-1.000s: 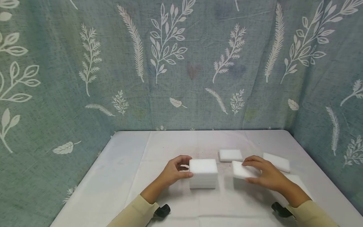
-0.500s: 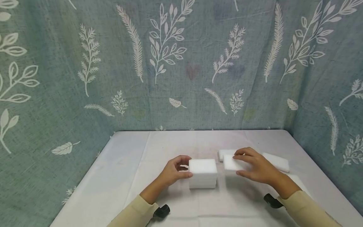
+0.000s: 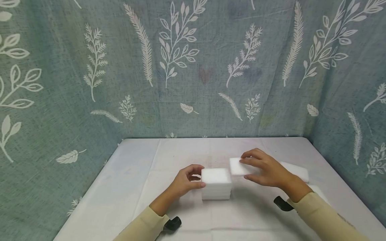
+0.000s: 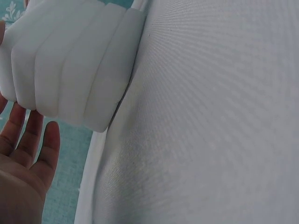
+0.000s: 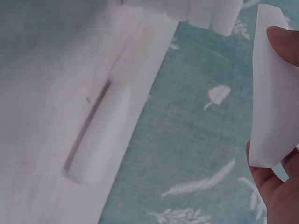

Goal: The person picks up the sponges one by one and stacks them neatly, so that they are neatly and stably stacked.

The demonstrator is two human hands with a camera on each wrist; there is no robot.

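Note:
A neat stack of white sponges [image 3: 215, 185] stands on the table in the middle of the head view. My left hand [image 3: 186, 182] steadies it from the left, thumb at the near side and fingers at the far side. Several layers of the stack [image 4: 70, 60] show in the left wrist view. Right of the stack, my right hand [image 3: 266, 170] pinches a single white sponge [image 3: 236, 166] between thumb and fingers, raised off the table. The right wrist view shows this held sponge [image 5: 271, 102] apart from the stack [image 5: 201, 13].
One loose sponge [image 5: 100, 135] lies on the table, hidden behind the held one in the head view. Two more, a far sponge [image 3: 297, 170] and a nearer sponge [image 3: 318, 192], lie beyond my right arm. Patterned cloth [image 3: 205, 73] surrounds the white table [image 3: 141, 157].
My right hand has carried its sponge leftward and away from me, closer to the stack's far right corner. My left hand has stayed at the stack.

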